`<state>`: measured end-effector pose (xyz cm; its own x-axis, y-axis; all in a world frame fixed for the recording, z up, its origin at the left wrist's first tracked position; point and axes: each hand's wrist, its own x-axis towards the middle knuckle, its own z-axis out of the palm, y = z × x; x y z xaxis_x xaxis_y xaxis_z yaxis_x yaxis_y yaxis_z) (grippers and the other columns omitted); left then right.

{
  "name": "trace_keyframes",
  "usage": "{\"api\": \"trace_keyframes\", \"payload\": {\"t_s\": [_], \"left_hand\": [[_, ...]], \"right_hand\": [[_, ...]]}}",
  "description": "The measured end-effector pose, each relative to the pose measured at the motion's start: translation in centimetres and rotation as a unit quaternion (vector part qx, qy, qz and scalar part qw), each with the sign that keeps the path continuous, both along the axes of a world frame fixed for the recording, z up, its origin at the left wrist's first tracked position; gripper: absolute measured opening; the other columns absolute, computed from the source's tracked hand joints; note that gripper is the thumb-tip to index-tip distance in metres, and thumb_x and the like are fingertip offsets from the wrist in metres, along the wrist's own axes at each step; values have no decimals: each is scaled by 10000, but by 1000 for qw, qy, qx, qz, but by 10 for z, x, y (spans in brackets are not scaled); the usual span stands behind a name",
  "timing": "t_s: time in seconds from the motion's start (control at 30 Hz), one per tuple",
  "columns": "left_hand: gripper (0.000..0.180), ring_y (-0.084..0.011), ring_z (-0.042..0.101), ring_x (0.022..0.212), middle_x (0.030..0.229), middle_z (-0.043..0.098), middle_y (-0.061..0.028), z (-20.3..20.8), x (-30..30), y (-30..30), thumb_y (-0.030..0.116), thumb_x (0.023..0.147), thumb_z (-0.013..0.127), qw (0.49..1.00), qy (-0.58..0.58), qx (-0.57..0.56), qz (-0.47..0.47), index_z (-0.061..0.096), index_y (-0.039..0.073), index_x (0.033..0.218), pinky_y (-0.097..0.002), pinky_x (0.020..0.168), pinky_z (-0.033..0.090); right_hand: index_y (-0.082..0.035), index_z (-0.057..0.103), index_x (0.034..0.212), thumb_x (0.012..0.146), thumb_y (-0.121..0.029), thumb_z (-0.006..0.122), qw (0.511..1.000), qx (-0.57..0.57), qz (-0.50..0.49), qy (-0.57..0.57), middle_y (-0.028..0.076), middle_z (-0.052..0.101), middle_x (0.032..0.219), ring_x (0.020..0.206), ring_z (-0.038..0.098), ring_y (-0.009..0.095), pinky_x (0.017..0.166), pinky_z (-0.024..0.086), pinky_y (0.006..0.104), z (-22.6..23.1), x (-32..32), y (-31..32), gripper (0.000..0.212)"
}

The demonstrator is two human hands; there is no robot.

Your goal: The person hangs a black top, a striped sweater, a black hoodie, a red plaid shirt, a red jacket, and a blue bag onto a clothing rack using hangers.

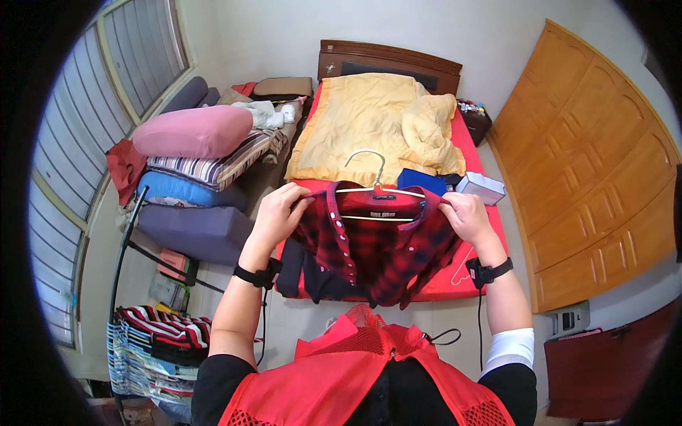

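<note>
A red and dark plaid shirt (380,248) with small white buttons hangs on a pale yellow hanger (379,186) in front of me. My left hand (282,207) pinches the shirt at its left shoulder, and my right hand (465,213) pinches it at the other shoulder. The hanger's hook points up and curls to the left, touching neither hand. The hanger's bars show through the open collar. Below the raised shirt, dark clothing (323,277) lies on the red bed sheet (490,245). Part of another hanger (462,268) shows beside my right wrist.
A yellow quilt (355,121) covers much of the bed, with a white box (481,187) and blue item (421,179) near it. Folded bedding (195,133) is piled on a sofa at left. A rack of hung clothes (153,348) stands lower left; wooden wardrobe doors (582,156) line the right.
</note>
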<state>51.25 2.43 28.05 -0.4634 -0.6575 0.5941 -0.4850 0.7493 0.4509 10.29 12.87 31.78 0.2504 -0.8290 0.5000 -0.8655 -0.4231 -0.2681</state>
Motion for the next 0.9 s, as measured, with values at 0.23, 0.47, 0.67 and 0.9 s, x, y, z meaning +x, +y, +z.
{"api": "trace_keyframes", "payload": {"t_s": [0.23,0.47,0.67,0.9], "left_hand": [[115,-354,670,840,886,670,-141,-11,2,67,136,915,693,1000,-11,16,21,688,25,946,-411,735,537],[104,-351,676,793,846,664,-144,-49,-17,167,125,894,705,998,-43,53,14,698,28,932,-407,695,541],[110,-332,681,768,836,672,-120,-73,-35,253,148,900,703,994,-66,85,-5,713,45,937,-401,678,542],[136,-339,695,833,887,708,-124,-117,-46,339,177,905,701,984,-68,162,-27,712,51,954,-416,698,554]], "right_hand": [[-41,659,864,937,-227,672,999,32,19,21,198,663,776,736,654,413,614,498,472,-19,-7,45,200],[-22,657,849,932,-217,673,994,96,46,4,199,663,767,731,654,413,620,501,483,-47,-33,137,212],[-30,660,852,915,-218,685,988,149,39,16,195,657,764,728,650,408,616,495,482,-69,-52,225,200],[-41,697,874,900,-220,700,978,198,47,44,172,677,780,728,664,377,624,512,462,-89,-65,305,181]]}}
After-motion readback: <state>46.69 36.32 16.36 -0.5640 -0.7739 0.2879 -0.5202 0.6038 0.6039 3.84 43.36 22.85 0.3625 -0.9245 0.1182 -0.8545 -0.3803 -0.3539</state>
